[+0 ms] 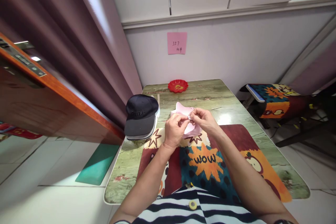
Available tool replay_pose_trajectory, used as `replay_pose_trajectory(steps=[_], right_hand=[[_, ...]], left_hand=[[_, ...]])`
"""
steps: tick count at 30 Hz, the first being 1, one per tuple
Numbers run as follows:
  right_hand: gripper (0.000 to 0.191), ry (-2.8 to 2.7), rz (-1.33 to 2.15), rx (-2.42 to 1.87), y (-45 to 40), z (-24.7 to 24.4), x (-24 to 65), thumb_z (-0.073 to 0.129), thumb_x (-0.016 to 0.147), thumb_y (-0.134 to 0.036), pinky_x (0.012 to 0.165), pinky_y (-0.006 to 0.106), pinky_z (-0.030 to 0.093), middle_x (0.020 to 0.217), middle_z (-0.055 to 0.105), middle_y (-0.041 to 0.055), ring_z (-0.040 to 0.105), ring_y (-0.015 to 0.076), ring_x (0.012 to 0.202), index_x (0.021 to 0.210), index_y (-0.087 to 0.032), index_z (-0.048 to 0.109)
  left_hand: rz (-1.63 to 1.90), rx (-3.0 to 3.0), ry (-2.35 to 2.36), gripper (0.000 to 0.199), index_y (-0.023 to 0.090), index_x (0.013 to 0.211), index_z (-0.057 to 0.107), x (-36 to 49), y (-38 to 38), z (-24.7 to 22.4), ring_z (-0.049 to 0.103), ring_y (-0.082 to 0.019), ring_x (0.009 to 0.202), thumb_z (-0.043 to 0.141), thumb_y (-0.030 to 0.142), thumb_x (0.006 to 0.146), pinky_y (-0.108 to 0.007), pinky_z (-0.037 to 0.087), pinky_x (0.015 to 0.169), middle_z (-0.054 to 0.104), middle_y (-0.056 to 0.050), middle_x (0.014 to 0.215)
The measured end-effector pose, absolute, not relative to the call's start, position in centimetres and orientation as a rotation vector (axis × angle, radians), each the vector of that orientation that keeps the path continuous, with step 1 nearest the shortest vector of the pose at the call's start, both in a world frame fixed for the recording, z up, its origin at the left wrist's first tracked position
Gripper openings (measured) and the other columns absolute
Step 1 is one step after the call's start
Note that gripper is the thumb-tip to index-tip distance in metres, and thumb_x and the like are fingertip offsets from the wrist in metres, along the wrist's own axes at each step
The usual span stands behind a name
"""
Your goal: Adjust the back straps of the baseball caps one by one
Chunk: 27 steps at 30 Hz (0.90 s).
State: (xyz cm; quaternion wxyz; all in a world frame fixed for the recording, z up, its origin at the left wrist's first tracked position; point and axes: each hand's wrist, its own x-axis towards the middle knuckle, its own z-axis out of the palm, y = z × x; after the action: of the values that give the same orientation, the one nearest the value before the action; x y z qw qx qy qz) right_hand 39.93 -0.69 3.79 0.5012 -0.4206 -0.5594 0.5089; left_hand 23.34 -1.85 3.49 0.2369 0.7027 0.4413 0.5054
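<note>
Left hand (173, 130) and right hand (206, 120) meet, fingertips clamped on a small white piece (189, 117) between them, neither hand nearer; its long axis is too small to tell. Beneath and just beyond, a pink item (183, 108) spreads over the counter (212, 94).

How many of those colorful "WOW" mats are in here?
2: the near mat on the green table, partly behind the forearms, and the far mat, off to the right. Others may be hidden.
</note>
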Motion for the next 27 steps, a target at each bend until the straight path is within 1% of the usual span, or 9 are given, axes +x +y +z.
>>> replay_pose_trajectory(steps=[3,7,9,12,16,22,27], right_hand=[[0.023,-1.339,1.214,-1.007,-0.8,3.8,39.5,0.070,0.078,-0.037,0.056,0.025,0.043,0.063,0.059,-0.0024,0.054,0.0108,0.056,0.070,-0.019,0.057],[0.025,-1.321,1.190,-1.002,-0.9,3.8,39.2,0.073,0.076,-0.038,0.057,0.024,0.043,0.066,0.060,-0.0019,0.055,0.0109,0.058,0.070,-0.019,0.057],[0.025,-1.318,1.208,-0.994,-1.0,3.8,39.1,0.075,0.075,-0.037,0.058,0.025,0.044,0.066,0.061,-0.0016,0.056,0.0114,0.060,0.070,-0.019,0.058],[0.026,-1.305,1.239,-0.993,-1.0,3.8,39.1,0.076,0.074,-0.037,0.059,0.025,0.046,0.065,0.062,-0.0008,0.057,0.0121,0.059,0.070,-0.019,0.059],[0.023,-1.290,1.205,-1.026,-1.0,3.5,38.9,0.074,0.075,-0.036,0.057,0.025,0.046,0.064,0.065,0.0001,0.059,0.0134,0.059,0.071,-0.019,0.058],[0.021,-1.314,1.106,-1.085,-0.8,2.9,38.8,0.073,0.073,-0.032,0.054,0.025,0.045,0.066,0.063,-0.0011,0.057,0.0127,0.057,0.070,-0.021,0.056],[0.021,-1.317,1.088,-1.105,-1.1,3.1,38.8,0.072,0.073,-0.034,0.053,0.026,0.044,0.066,0.064,0.0001,0.057,0.0136,0.056,0.070,-0.021,0.056]], left_hand=[[1.355,1.700,1.173,0.006,0.019,0.080,0.073,23.5,-1.6,3.2,0.061,-0.014,0.067,0.075,0.025,0.078,-0.027,0.050,0.066,0.070,-0.003,0.082],[1.251,1.407,1.104,0.018,0.016,0.086,0.073,23.7,-1.6,3.1,0.063,-0.014,0.060,0.076,0.030,0.075,-0.023,0.049,0.053,0.069,-0.002,0.069],[1.229,1.337,1.074,0.020,0.016,0.089,0.073,23.7,-1.7,3.2,0.064,-0.014,0.059,0.076,0.029,0.075,-0.021,0.049,0.050,0.070,-0.002,0.068],[1.240,1.306,1.025,0.019,0.015,0.089,0.074,23.7,-1.6,3.4,0.068,-0.014,0.064,0.076,0.026,0.073,-0.021,0.052,0.053,0.074,-0.003,0.073],[1.241,1.184,0.964,0.018,0.014,0.085,0.076,23.6,-1.3,3.5,0.070,-0.014,0.066,0.077,0.025,0.071,-0.022,0.056,0.058,0.076,-0.004,0.078],[1.208,1.018,0.918,0.023,0.012,0.080,0.075,23.7,-1.0,3.6,0.068,-0.012,0.059,0.083,0.027,0.065,-0.024,0.058,0.062,0.074,-0.004,0.071],[1.158,0.971,0.927,0.030,0.011,0.079,0.075,23.6,-1.1,4.0,0.068,-0.013,0.058,0.088,0.031,0.060,-0.025,0.059,0.062,0.074,-0.005,0.070]])
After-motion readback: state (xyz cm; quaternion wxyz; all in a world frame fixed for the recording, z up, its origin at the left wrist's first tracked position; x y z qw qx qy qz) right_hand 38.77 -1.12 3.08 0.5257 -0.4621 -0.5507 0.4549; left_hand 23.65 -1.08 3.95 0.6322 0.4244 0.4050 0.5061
